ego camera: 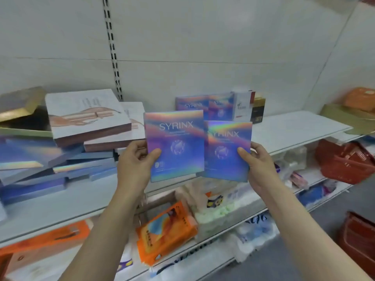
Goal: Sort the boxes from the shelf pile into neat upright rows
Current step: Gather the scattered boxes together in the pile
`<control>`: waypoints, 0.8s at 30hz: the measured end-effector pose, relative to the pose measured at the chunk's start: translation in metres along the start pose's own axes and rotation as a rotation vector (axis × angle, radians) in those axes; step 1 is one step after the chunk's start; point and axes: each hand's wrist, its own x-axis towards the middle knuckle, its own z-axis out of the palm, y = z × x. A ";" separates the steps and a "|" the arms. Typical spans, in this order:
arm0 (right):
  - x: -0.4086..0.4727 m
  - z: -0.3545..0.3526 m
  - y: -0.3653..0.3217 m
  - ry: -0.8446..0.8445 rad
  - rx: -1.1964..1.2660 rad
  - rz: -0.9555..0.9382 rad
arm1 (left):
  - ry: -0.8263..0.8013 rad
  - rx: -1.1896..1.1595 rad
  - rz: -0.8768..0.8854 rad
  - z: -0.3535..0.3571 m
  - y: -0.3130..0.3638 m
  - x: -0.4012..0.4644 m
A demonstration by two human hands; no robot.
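Progress looks early: a few SYRINX boxes (205,105) stand upright at the back of the shelf (294,126), while the pile (60,142) on the left remains jumbled and flat. The left hand (136,161) grips one holographic SYRINX box (175,145) upright, and the right hand (257,159) grips a second box (228,151) touching it, both held above the shelf's front edge.

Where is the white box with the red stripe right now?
In the head view, the white box with the red stripe stands upright at the back of the shelf, right of centre, between the standing SYRINX boxes and a black-and-gold box.
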 end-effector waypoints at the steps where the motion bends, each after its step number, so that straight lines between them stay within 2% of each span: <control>1: 0.017 -0.003 -0.002 -0.012 -0.001 0.006 | 0.014 0.006 0.004 0.010 0.000 0.008; 7: 0.111 0.002 0.013 -0.108 0.023 0.037 | 0.101 0.091 -0.020 0.049 -0.005 0.040; 13: 0.203 0.027 0.056 -0.254 0.027 0.066 | 0.213 0.138 -0.020 0.078 -0.011 0.059; 19: 0.268 0.046 0.067 -0.397 -0.196 -0.092 | 0.374 0.138 -0.018 0.116 -0.017 0.066; 24: 0.289 0.053 0.068 -0.381 -0.273 -0.139 | 0.461 0.131 -0.046 0.149 -0.023 0.070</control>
